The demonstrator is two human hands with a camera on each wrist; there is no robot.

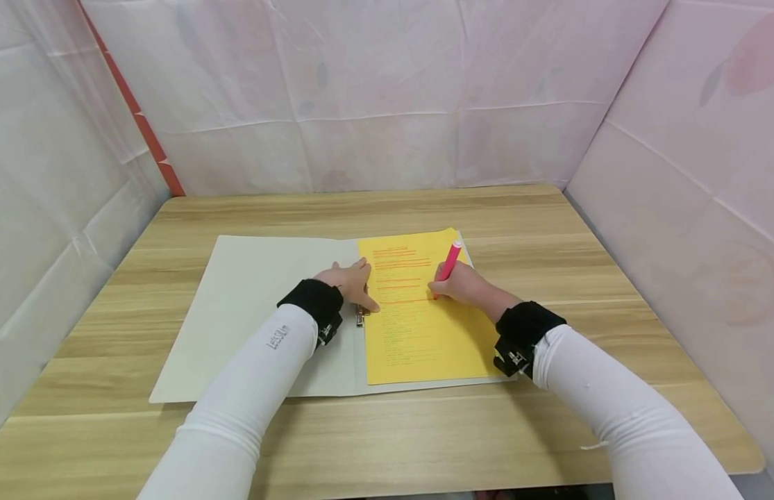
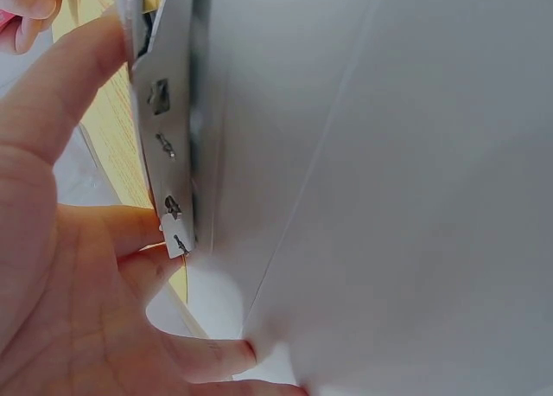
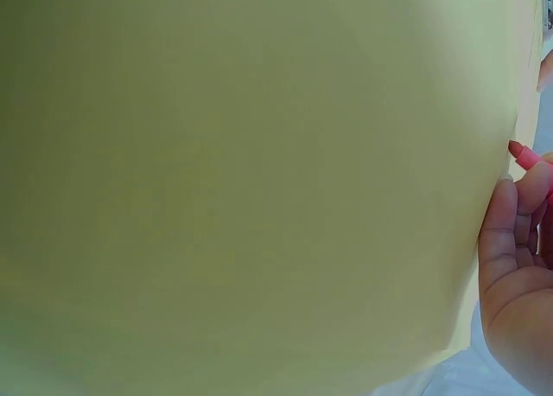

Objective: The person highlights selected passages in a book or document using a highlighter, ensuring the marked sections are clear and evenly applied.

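Observation:
An open pale folder (image 1: 249, 305) lies on the wooden table (image 1: 524, 222), with a yellow printed sheet (image 1: 424, 333) on its right half. Several upper text lines on the sheet carry pink marking. My right hand (image 1: 458, 285) grips a pink highlighter (image 1: 449, 262), its tip down on the sheet near mid-page. My left hand (image 1: 352, 281) lies flat with straight fingers at the folder's spine, touching the sheet's left edge beside the metal clip (image 1: 359, 316). The left wrist view shows the clip (image 2: 164, 128) close beside my palm (image 2: 52, 266). Yellow paper (image 3: 242, 180) fills the right wrist view, where the highlighter tip (image 3: 524, 155) shows.
Pink-white fabric walls (image 1: 374, 97) close in the table on the left, back and right. Bare wood lies behind the folder and along the front edge (image 1: 424, 444). A red strip (image 1: 143, 125) runs down the back left corner.

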